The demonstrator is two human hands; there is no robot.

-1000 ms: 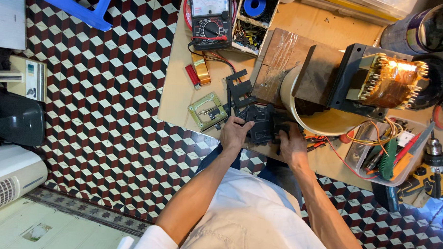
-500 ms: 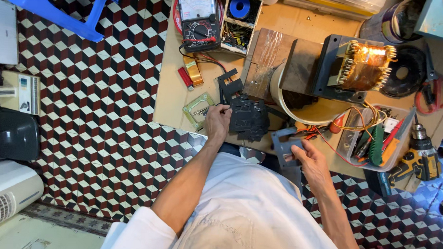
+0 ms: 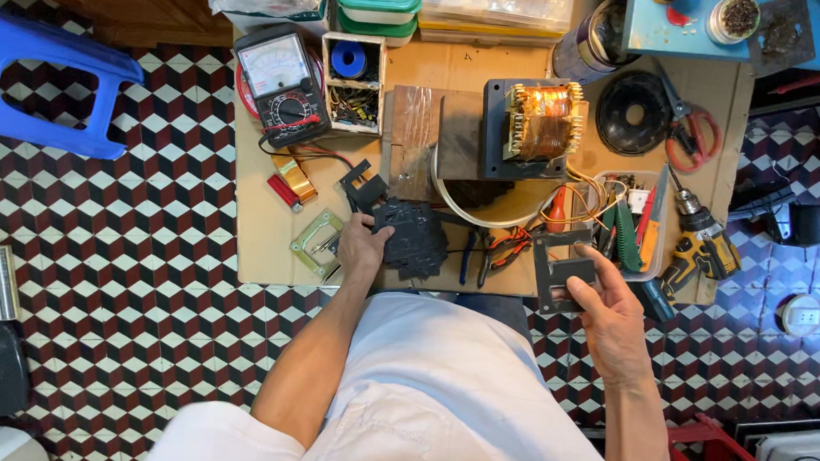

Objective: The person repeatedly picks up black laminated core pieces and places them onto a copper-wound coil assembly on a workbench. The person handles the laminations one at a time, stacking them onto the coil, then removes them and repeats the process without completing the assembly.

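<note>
I am watching the right hand (image 3: 614, 312) coming away from the stack: a second ago both hands were together on the pile of black sheet-metal laminations (image 3: 411, 240), and now the right one is lifting a single flat grey E-shaped steel lamination plate (image 3: 561, 268) off to the side, past the front edge of the low wooden work table (image 3: 264, 244). From this I am judging that one plate is being peeled off the pile and examined or set apart, while the rest of the pile is staying put on the table.

The right hand is pinching the plate near its lower corner, thumb on the face, fingers behind; the forearm is angling up from the lower right, the wrist turned so the plate's face is tilting towards the camera. The plate is hovering just in front of the clear plastic tray of screwdrivers and pliers (image 3: 630, 231), not touching it as far as I can tell.

The left hand (image 3: 362, 247) is lying on the left edge of the black pile, fingers curled over it, pressing or steadying it rather than lifting; the arm is reaching straight forward from the body.

Behind the pile, the black-framed transformer with the copper-coloured winding (image 3: 534, 126) is sitting on a wooden block, and the analogue multimeter with the black body (image 3: 281, 85) is lying well to the left.
</note>
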